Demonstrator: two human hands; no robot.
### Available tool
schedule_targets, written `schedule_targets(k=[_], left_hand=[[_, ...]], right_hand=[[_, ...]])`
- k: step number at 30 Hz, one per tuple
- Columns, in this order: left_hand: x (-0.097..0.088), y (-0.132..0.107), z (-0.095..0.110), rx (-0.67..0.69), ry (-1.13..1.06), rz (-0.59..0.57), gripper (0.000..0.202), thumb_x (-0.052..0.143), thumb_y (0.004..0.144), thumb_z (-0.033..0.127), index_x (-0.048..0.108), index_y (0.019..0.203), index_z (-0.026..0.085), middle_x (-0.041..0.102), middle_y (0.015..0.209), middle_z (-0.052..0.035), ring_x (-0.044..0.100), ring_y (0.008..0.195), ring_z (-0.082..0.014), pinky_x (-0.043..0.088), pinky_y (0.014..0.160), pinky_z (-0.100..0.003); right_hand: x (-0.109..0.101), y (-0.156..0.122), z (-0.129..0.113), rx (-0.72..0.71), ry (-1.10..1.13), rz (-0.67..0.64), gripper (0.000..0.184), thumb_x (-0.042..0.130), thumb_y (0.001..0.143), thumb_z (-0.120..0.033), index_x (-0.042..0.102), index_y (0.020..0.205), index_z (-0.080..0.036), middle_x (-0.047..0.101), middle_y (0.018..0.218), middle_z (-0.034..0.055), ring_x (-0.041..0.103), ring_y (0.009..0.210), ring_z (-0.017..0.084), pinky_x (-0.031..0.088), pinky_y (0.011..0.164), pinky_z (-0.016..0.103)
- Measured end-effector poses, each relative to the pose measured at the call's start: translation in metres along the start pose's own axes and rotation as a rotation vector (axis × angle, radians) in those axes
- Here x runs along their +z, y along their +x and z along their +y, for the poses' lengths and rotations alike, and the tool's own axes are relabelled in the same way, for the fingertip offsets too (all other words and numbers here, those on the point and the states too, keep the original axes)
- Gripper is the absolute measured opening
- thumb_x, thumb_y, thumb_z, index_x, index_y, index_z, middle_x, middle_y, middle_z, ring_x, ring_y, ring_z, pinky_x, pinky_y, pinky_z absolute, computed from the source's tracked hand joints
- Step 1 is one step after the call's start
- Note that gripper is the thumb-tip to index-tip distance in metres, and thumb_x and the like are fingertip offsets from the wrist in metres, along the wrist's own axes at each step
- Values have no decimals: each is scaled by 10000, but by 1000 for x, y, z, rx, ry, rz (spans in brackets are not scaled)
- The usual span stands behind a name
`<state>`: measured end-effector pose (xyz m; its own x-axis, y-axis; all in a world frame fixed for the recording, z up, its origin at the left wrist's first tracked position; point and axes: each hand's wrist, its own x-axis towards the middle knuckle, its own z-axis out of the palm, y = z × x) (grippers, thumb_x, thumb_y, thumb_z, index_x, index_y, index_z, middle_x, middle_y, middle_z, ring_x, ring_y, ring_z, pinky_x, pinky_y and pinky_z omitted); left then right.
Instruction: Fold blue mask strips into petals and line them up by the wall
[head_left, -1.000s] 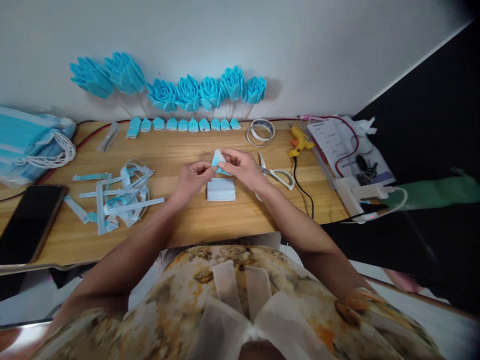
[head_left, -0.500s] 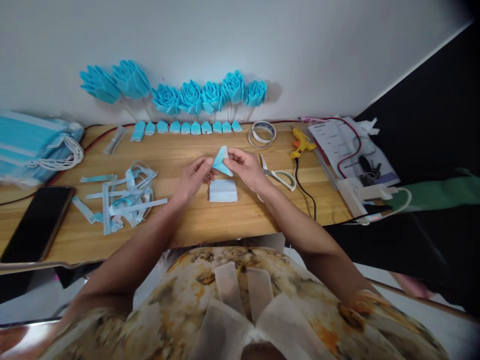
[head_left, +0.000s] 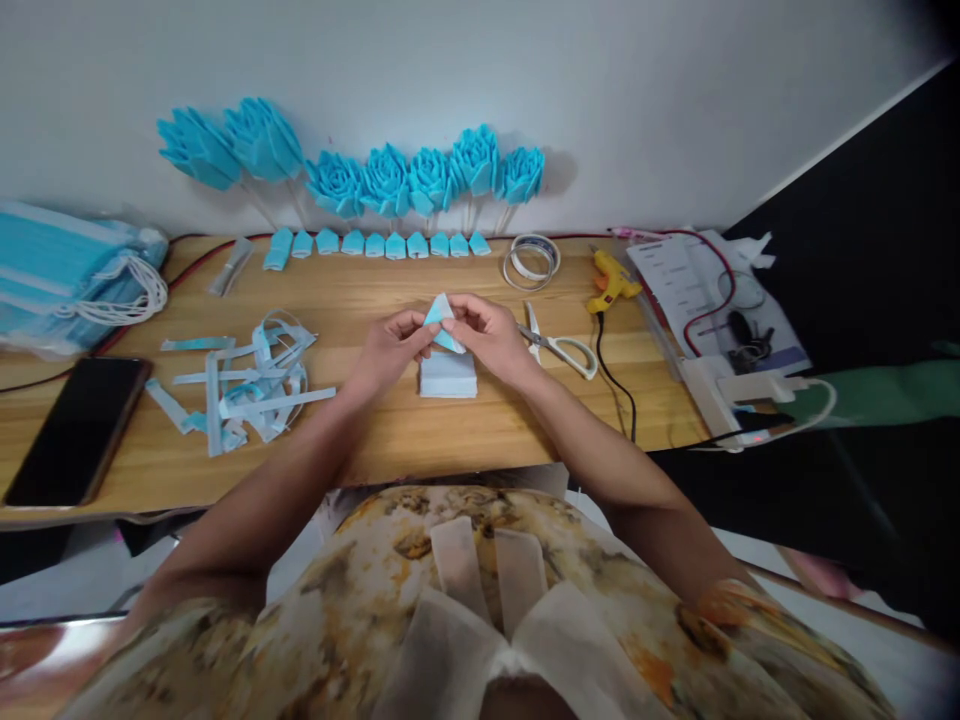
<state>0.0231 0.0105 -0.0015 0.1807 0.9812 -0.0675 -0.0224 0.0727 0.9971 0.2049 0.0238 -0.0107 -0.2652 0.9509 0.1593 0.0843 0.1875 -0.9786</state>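
Note:
Both hands meet over the middle of the wooden table point(head_left: 465, 440). My left hand point(head_left: 390, 350) and my right hand point(head_left: 487, 335) pinch a small folded blue piece point(head_left: 442, 320) between their fingertips, held a little above the table. Directly under it lies a small stack of pale blue cut pieces point(head_left: 448, 375). A row of finished folded blue pieces point(head_left: 375, 243) lines the table's far edge, below several blue flowers point(head_left: 390, 180) leaning on the wall.
Scissors point(head_left: 559, 345), a tape roll point(head_left: 531, 260) and a yellow glue gun point(head_left: 611, 280) lie right of the hands. Cut strips point(head_left: 247, 380), a phone point(head_left: 75, 425) and a pack of masks point(head_left: 67, 285) lie left. Papers and cables point(head_left: 712, 300) sit far right.
The hands have kept folding the blue piece, turning it slightly; the view has shifted a little. Nothing else on the table has moved.

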Motion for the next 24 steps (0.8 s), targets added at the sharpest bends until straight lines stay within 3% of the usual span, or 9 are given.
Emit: schedule_targets(k=[3, 5, 8, 11, 16, 21, 24], left_hand=[[-2, 1, -1, -45, -99, -1, 359, 857, 705, 454, 644, 666, 167, 594, 562, 16, 496, 505, -77, 407, 518, -217], [-3, 1, 0, -68, -195, 13, 324, 854, 730, 392, 629, 666, 167, 596, 575, 19, 499, 501, -73, 399, 511, -214], [-5, 2, 2, -95, -282, 40, 262, 826, 779, 311, 627, 689, 168, 605, 590, 18, 507, 501, -72, 390, 508, -212], [-5, 2, 2, -120, -277, 49, 242, 792, 816, 288, 619, 692, 172, 602, 588, 19, 507, 505, -74, 395, 518, -217], [-3, 2, -1, -56, -202, 44, 268, 809, 779, 353, 627, 697, 175, 601, 602, 20, 495, 510, -73, 390, 523, -226], [-2, 2, 1, 0, -67, 72, 270, 789, 779, 376, 631, 681, 180, 595, 595, 21, 492, 516, -79, 397, 532, -237], [-2, 1, 3, 16, -39, 60, 262, 788, 780, 374, 642, 686, 178, 608, 604, 18, 505, 529, -83, 402, 537, -236]], right_hand=[[-6, 0, -2, -75, -71, 19, 359, 641, 920, -425, 703, 1216, -232, 714, 993, 28, 647, 890, 170, 529, 823, 326], [-12, 0, -7, -173, -154, 4, 322, 603, 951, -362, 705, 1242, -268, 714, 1154, 47, 653, 1049, 199, 529, 939, 371], [-17, 0, -14, -291, -310, -42, 309, 605, 937, -258, 724, 1215, -319, 659, 1353, 39, 582, 1284, 240, 457, 1113, 459], [-16, 0, -17, -336, -385, -76, 271, 636, 910, -214, 750, 1119, -342, 646, 1390, 13, 553, 1345, 248, 381, 1187, 514], [-12, 1, -15, -319, -330, -81, 63, 711, 899, -323, 760, 907, -284, 673, 1335, 45, 595, 1295, 248, 408, 1151, 498], [-9, 1, -11, -181, -218, -68, 165, 716, 880, -408, 724, 865, -244, 713, 1227, 57, 642, 1182, 234, 468, 1077, 443], [-6, 1, -9, -100, -124, -57, 215, 714, 866, -439, 689, 864, -225, 739, 1055, 42, 674, 1001, 198, 520, 947, 375]])
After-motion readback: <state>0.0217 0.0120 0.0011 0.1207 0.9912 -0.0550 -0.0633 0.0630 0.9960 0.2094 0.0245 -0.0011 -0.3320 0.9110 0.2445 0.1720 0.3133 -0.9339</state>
